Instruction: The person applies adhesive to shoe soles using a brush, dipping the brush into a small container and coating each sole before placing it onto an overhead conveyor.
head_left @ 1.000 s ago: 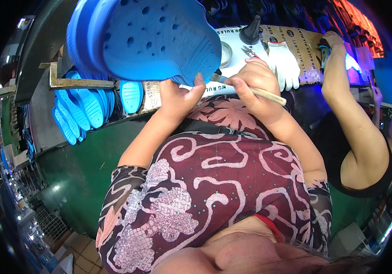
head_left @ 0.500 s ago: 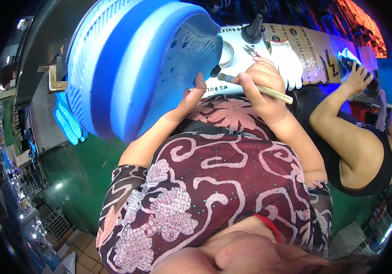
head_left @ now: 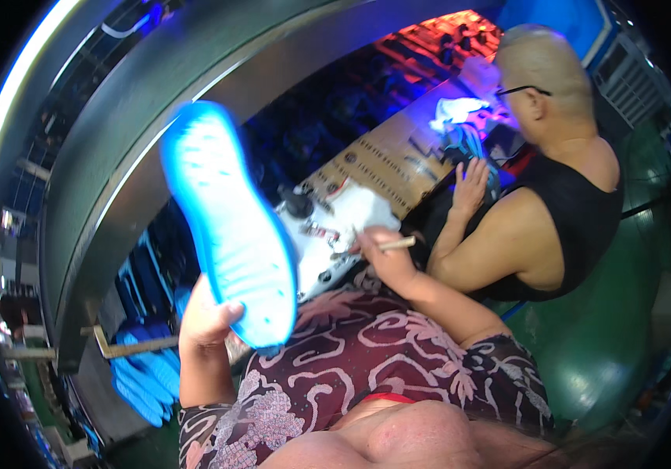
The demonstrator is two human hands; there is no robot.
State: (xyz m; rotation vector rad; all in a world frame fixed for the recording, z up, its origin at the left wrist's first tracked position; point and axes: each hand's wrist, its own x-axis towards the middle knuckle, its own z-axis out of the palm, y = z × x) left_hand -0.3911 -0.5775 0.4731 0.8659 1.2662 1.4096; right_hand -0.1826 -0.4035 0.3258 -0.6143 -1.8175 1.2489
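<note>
My left hand [head_left: 204, 316] is closed on the lower end of a blue shoe sole [head_left: 234, 223], thumb across its pale ribbed face. The sole stands nearly upright before me, leaning a little left at the top. In my right hand [head_left: 388, 262] is a brush, its pale wooden handle [head_left: 399, 244] pointing right; its bristles are too blurred to make out. That hand is over a white work surface [head_left: 316, 270]. Beyond it on that surface stands a dark cone-shaped thing [head_left: 296, 202], with a small blurred metal tool [head_left: 321, 232] close by.
A large curved metal housing [head_left: 128, 168] arches along the left. Several blue soles [head_left: 148, 379] lie at lower left, by a bent bracket [head_left: 136, 348]. Brown printed cardboard [head_left: 378, 168] covers the bench farther off. A co-worker in a black top [head_left: 566, 211] sits close on my right.
The view has swung toward the right and up. The sole has turned from its hollow inner side to its ribbed face, farther from the camera. My right hand has drawn the brush away from it.
</note>
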